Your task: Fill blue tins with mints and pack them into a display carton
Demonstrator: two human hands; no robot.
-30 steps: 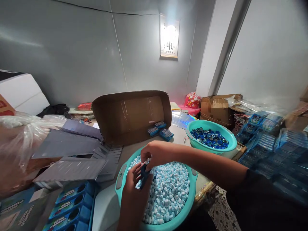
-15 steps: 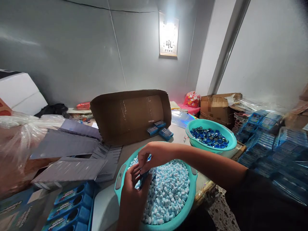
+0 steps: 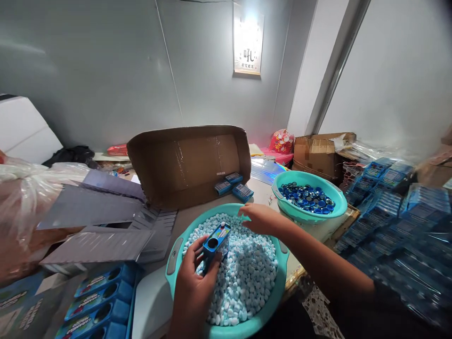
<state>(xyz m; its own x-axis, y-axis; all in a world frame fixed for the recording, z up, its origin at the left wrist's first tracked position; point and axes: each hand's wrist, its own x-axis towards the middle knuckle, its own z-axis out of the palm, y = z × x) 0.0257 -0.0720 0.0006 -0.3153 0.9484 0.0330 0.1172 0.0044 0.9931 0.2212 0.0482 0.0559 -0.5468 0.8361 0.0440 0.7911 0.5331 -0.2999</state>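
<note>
My left hand (image 3: 197, 278) is closed around a small blue printed box (image 3: 219, 238) with a dark round hole in its top. The box is tilted above a turquoise basin (image 3: 263, 325) full of small white and pale-blue tablets (image 3: 243, 282). A small white spot shows at the box's far end; whether it is a tablet or print I cannot tell. My right hand (image 3: 259, 219) hovers by the basin's far right rim, apart from the box. Its fingers point left, slightly bent and apart, with nothing visible in them.
A second turquoise basin (image 3: 307, 219) holds blue round caps (image 3: 310, 197). Several blue boxes (image 3: 233, 183) lie by a tipped cardboard box (image 3: 190, 165). More holed boxes (image 3: 95, 299) stand at lower left, near grey sheets (image 3: 95, 245). Wrapped blue packs (image 3: 399, 221) are stacked at right.
My right hand has left the blue box and moved right, to the basin's far rim. The box's top and round hole now show in my left hand. The view has shifted slightly.
</note>
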